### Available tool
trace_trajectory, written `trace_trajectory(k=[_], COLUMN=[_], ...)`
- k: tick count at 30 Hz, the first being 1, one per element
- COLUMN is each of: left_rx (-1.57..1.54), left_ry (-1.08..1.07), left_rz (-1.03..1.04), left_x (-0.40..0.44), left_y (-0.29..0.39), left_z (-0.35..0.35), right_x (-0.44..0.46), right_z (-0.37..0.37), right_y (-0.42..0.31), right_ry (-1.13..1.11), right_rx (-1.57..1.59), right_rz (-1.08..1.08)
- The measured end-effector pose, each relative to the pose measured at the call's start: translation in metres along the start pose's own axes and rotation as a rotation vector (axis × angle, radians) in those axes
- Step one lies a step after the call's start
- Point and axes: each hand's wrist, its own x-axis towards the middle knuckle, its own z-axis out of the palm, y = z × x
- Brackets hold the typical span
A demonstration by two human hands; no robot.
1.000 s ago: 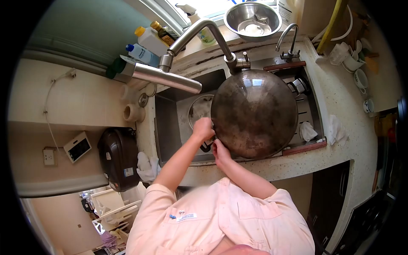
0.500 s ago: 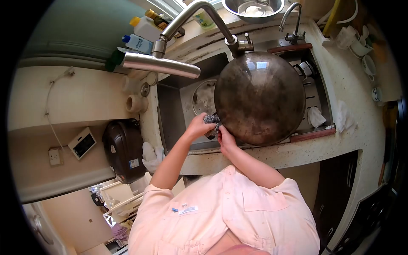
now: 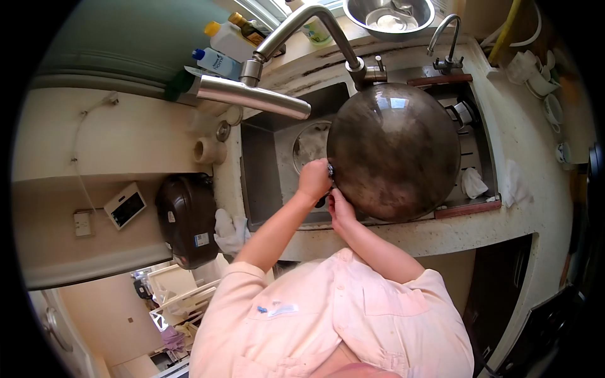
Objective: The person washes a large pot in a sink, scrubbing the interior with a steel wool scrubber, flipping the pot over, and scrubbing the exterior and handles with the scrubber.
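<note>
A large dark wok [image 3: 394, 151] lies upside down across the right part of the sink, its rounded, stained bottom facing up. At its left rim my left hand [image 3: 314, 179] is closed round a grey metal scourer [image 3: 331, 169], of which only a sliver shows, and presses it to the rim. Just below, my right hand [image 3: 341, 208] grips the same edge with fingers closed, apparently on the wok's handle, which is mostly hidden by the hands. A loop handle [image 3: 451, 113] sticks out on the wok's far right side.
A steel faucet [image 3: 252, 97] reaches over the left sink basin [image 3: 265, 164], where a round, clear-looking lid or dish [image 3: 310, 148] lies. A smaller tap [image 3: 449, 63], a metal bowl [image 3: 389, 28] and bottles [image 3: 217, 62] stand behind. A crumpled white cloth [image 3: 474, 183] sits at right.
My left hand has moved right and slightly up against the wok's rim, covering most of the scourer. My right hand stays by the edge. The whole view has shifted slightly.
</note>
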Motion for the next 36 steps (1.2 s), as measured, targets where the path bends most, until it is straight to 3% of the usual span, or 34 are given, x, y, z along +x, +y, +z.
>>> trace_trajectory(k=[6, 9, 12, 15, 18, 21, 26, 29, 32, 35, 36], left_rx=[0.034, -0.144, -0.005, 0.007, -0.043, -0.271, -0.048, 0.057, -0.100, -0.143, -0.286], left_ry=[-0.131, -0.147, -0.157, -0.223, -0.306, -0.529, -0.201, -0.168, -0.341, -0.631, -0.630], left_rz=[0.042, -0.099, -0.176, -0.068, -0.051, -0.183, -0.192, -0.182, 0.009, -0.099, -0.107], left_x=[0.004, 0.003, 0.009, 0.017, 0.021, 0.025, 0.010, 0.017, 0.027, 0.041, 0.042], left_y=[-0.005, -0.005, -0.006, -0.008, -0.017, -0.026, -0.010, -0.006, -0.026, -0.034, -0.045], left_z=[-0.016, -0.020, -0.004, 0.000, -0.007, -0.021, -0.008, 0.005, -0.002, -0.021, -0.025], right_x=[-0.004, 0.001, 0.004, -0.004, -0.006, -0.003, -0.005, -0.008, -0.004, -0.010, -0.010], right_z=[0.002, -0.002, -0.004, 0.001, 0.001, -0.001, 0.000, 0.000, -0.004, 0.002, 0.001], right_y=[-0.004, -0.001, 0.002, -0.003, -0.004, -0.002, -0.003, -0.004, -0.003, -0.007, -0.008], right_ry=[0.035, -0.001, -0.026, -0.002, 0.003, 0.018, -0.007, -0.004, -0.005, 0.022, 0.005], right_rx=[-0.017, -0.017, -0.016, -0.014, -0.020, -0.006, -0.019, -0.037, -0.048, -0.057, -0.058], right_rz=[0.002, 0.007, -0.009, -0.007, 0.021, 0.025, 0.030, 0.021, 0.053, 0.054, 0.063])
